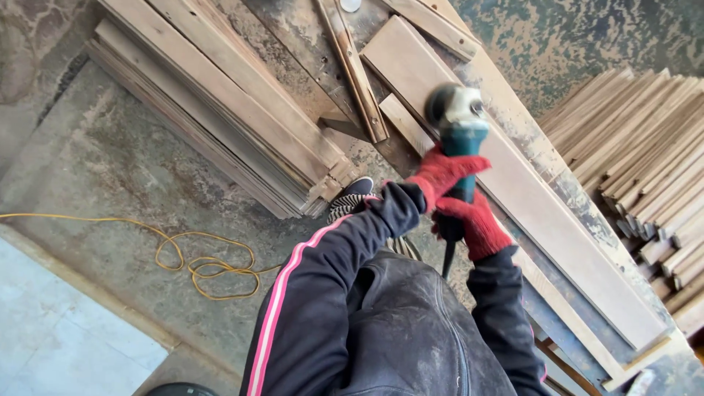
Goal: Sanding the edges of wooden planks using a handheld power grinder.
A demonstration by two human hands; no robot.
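Two stacks of wooden slats lie by the workbench (308, 37), one stack (220, 110) at its left edge and another (645, 147) past its right edge. A long plank (543, 213) lies along the bench. The blue angle grinder (460, 132) stands on the plank's far end, its disc apparently spinning. The left hand (442, 174) and right hand (475, 224), both in red gloves, are closed around the grinder body.
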